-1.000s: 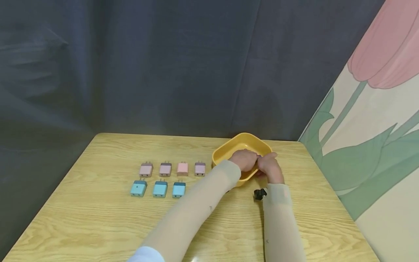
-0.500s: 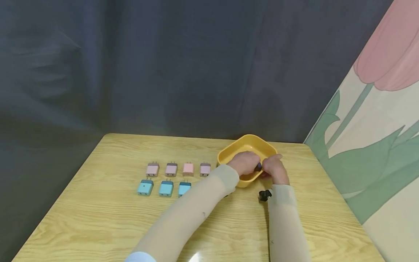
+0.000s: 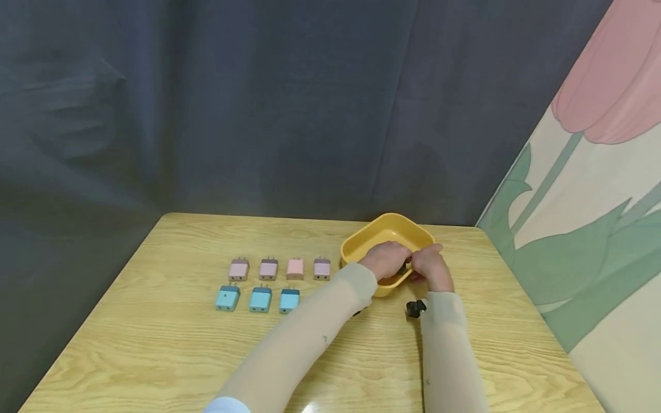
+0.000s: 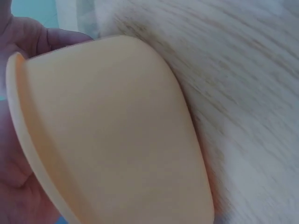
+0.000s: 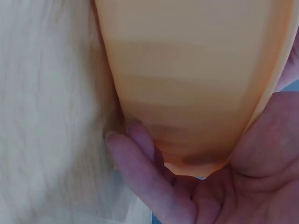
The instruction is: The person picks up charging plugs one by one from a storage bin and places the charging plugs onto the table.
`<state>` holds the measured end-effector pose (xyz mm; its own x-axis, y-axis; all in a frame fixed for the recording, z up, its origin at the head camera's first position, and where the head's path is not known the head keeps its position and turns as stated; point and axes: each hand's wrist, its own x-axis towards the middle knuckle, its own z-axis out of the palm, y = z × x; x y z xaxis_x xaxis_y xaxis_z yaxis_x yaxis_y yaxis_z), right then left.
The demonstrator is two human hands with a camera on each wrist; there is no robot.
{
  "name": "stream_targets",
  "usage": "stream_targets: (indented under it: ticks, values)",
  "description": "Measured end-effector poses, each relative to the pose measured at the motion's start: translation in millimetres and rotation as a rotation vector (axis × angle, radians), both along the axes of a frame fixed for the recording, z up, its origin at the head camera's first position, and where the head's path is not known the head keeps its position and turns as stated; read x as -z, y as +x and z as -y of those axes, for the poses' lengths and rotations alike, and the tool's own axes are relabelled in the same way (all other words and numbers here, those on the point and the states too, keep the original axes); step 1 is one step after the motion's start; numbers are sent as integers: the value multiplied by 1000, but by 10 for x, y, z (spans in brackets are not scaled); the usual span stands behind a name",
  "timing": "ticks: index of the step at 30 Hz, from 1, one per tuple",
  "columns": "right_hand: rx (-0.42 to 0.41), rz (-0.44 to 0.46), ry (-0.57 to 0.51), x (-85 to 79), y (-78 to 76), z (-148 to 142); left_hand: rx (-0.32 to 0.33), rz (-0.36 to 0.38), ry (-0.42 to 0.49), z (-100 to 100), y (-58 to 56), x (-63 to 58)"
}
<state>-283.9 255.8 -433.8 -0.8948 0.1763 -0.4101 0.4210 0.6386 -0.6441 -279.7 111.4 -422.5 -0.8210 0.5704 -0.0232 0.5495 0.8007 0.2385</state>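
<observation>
My left hand [image 3: 386,259] reaches over the near side of a yellow plastic bin [image 3: 356,241] with its fingers down inside. A small dark object [image 3: 403,268] shows at those fingertips, mostly hidden by the hand; its kind I cannot tell. My right hand [image 3: 431,267] grips the bin's right corner. In the right wrist view its fingers [image 5: 140,172] curl against the outer wall, the palm at the rim. The left wrist view is filled by the bin's outer wall [image 4: 112,126], with parts of a hand [image 4: 28,37] beyond it.
Left of the bin, several pink and mauve plug chargers [image 3: 268,269] stand in a back row, prongs pointing away. Three blue plug chargers [image 3: 260,300] form a row in front. Behind the wooden table [image 3: 155,344] hangs a dark curtain [image 3: 284,115]; a painted wall [image 3: 594,258] stands at right.
The hands, close together over the small object a second ago, are slightly apart, and the object sits lower inside the bin at the left fingertips. The head view has shifted a little.
</observation>
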Motion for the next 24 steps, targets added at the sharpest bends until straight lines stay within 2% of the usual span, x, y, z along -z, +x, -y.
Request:
stream_targets:
  ticks: [3,6,10,15,24]
  values:
    - [-12,2,8,11,-14,-2,6,10,-32,21,7,8]
    - [-8,-1,2,21,-22,-6,27,-17,-113,34,25,8]
    - [-2,-18,-6,30,-25,-5,12,-31,-166,48,77,-37]
    - [-6,-37,1,40,-18,0,-37,-13,-168,60,130,-74]
    - [5,-21,1,35,-10,1,-60,7,-139,77,124,-15]
